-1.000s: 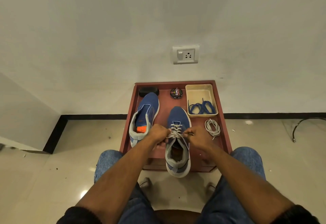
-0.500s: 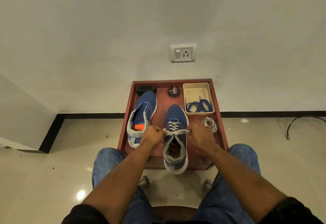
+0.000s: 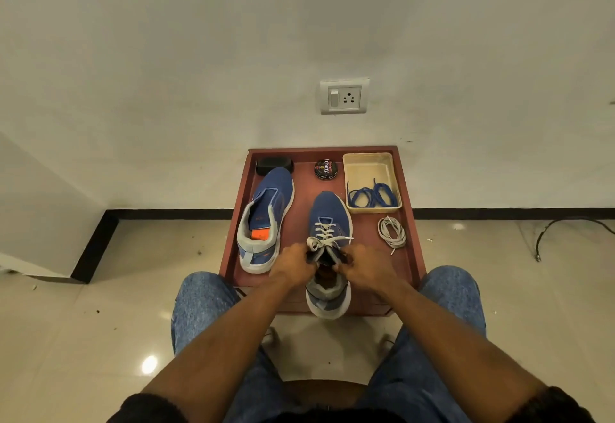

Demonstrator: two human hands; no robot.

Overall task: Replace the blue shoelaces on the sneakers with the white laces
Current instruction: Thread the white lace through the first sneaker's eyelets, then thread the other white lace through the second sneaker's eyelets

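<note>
White lace [image 3: 327, 242] pinched between left hand [image 3: 293, 264] and right hand [image 3: 361, 266].

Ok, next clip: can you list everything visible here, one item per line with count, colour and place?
Low wooden table: one, reddish-brown, against the wall.
Laced mesh sneaker: one, blue, table centre, white lace threaded.
Unlaced mesh sneaker: one, blue, orange insole, table left.
Shallow plastic tray: one, cream, far right corner.
Loose blue shoelaces: a bundle, in the tray.
Coiled white shoelace: one, right of the laced sneaker.
Round polish tin: one, black, far centre.
Black brush-like block: one, far left.
Wall socket: one, white.
Left hand: grips the lace.
Right hand: fingers pinch the lace.
</note>
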